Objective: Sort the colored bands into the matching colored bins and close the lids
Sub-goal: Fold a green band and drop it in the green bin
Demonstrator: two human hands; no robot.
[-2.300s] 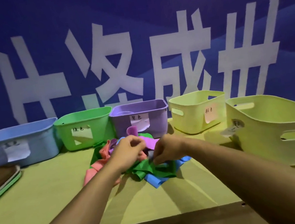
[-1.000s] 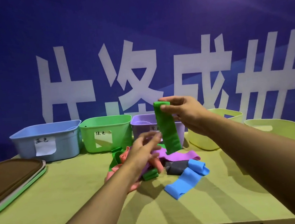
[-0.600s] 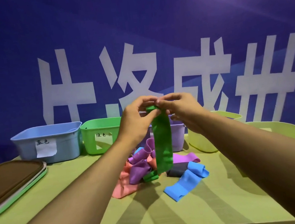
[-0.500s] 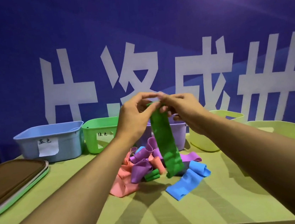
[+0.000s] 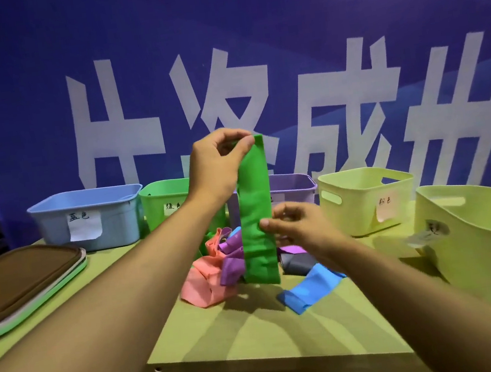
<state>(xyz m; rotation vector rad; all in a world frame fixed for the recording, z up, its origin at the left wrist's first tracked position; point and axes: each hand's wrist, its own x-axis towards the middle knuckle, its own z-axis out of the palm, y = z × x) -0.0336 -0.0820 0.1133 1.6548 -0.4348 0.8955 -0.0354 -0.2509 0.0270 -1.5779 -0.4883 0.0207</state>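
Observation:
My left hand (image 5: pixel 215 167) pinches the top end of a green band (image 5: pixel 256 215) that hangs straight down over the pile. My right hand (image 5: pixel 297 226) is lower, its fingertips at the band's right edge near the middle; whether it pinches the band I cannot tell. Below lie a pink band (image 5: pixel 202 284), purple bands (image 5: pixel 232 267), a dark grey band (image 5: pixel 297 263) and a blue band (image 5: pixel 308 291). Behind stand the blue bin (image 5: pixel 87 217), the green bin (image 5: pixel 163 205), partly hidden by my left arm, the purple bin (image 5: pixel 292 189) and a yellow bin (image 5: pixel 363 199).
A larger yellow bin (image 5: pixel 480 243) stands at the right. Stacked lids (image 5: pixel 21 284), brown on top, lie at the left on the yellow-green table (image 5: pixel 256 336). A blue banner with white characters hangs behind the bins.
The green band was lifted out of the pile by my right hand, then taken at its top by my left. My right hand has dropped down along the band to its middle.

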